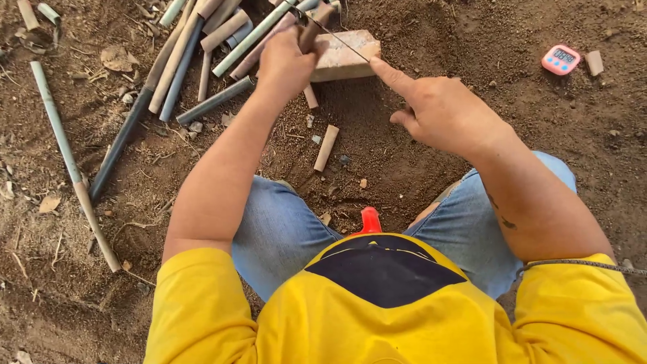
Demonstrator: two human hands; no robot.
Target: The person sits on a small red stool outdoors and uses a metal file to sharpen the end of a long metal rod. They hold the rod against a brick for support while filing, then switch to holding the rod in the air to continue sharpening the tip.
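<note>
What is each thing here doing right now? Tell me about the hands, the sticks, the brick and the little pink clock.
Left hand: closed around a short pipe piece, pressing it on the brick.
Short pipe piece: held, tilted across the brick.
Right hand: forefinger stretched out along a thin saw blade.
Thin saw blade: lying across the brick.
Brick: flat on the soil.
Cut pipe stub: loose on the soil.
Long pipes: piled on the soil.
Pink timer: face up, display on.

A pink timer (561, 59) lies on dirt near a long pale stick (66, 152).
</note>
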